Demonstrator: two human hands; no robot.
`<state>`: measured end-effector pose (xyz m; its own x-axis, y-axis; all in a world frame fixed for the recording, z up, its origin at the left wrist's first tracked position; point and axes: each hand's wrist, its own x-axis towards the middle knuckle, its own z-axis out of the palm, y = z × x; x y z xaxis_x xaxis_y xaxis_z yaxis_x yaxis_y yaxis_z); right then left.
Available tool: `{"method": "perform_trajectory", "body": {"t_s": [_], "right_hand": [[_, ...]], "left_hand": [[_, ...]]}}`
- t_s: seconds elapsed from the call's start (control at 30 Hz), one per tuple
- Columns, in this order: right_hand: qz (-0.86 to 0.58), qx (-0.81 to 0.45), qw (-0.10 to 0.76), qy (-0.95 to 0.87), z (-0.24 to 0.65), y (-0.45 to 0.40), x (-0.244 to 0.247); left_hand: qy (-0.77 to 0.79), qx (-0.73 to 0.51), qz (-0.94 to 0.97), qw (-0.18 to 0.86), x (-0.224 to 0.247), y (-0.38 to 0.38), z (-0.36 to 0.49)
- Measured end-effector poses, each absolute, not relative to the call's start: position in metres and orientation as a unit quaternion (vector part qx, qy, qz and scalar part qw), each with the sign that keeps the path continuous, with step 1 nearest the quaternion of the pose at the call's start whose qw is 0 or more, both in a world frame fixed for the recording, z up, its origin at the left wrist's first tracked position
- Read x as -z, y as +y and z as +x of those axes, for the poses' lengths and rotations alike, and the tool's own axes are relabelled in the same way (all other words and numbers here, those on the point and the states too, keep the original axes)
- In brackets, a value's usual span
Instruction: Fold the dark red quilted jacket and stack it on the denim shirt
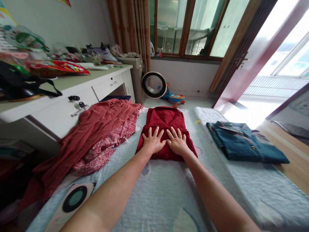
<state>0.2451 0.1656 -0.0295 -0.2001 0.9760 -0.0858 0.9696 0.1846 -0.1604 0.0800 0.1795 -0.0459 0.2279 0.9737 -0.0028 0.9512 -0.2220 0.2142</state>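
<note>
A dark red knitted cardigan (166, 116) lies folded on the pale blue quilted bed cover (166, 193), its V-shaped neckline at the far end. Both hands press flat on its folded-up lower part. My left hand (154, 141) rests left of the middle with fingers spread. Beside it, thumbs almost touching, my right hand (177, 141) is spread out too. Neither hand grips the cloth. To the right, some way from my right hand, sits a folded stack of dark blue denim clothing (251, 143).
Rumpled reddish garments (101, 125), one with a floral pattern, lie along the bed's left side. A white desk (106, 87) loaded with bags and packets stands beyond them. Past the bed's far edge are a washing machine with its round door (154, 84) ajar and a blue-orange ride-on toy (174, 97).
</note>
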Motion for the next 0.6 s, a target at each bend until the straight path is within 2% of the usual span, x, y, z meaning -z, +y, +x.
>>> {"method": "perform_trajectory", "body": {"t_s": [0.5,0.6], "right_hand": [[-0.623,-0.09,0.006,-0.777,0.252,0.158,0.017],[-0.641,-0.069,0.027,-0.764,0.255,0.152,0.018]], "left_hand": [[0.622,-0.063,0.775,0.092,0.042,0.179,0.081],[0.621,-0.065,0.776,0.09,0.043,0.179,0.08]]}}
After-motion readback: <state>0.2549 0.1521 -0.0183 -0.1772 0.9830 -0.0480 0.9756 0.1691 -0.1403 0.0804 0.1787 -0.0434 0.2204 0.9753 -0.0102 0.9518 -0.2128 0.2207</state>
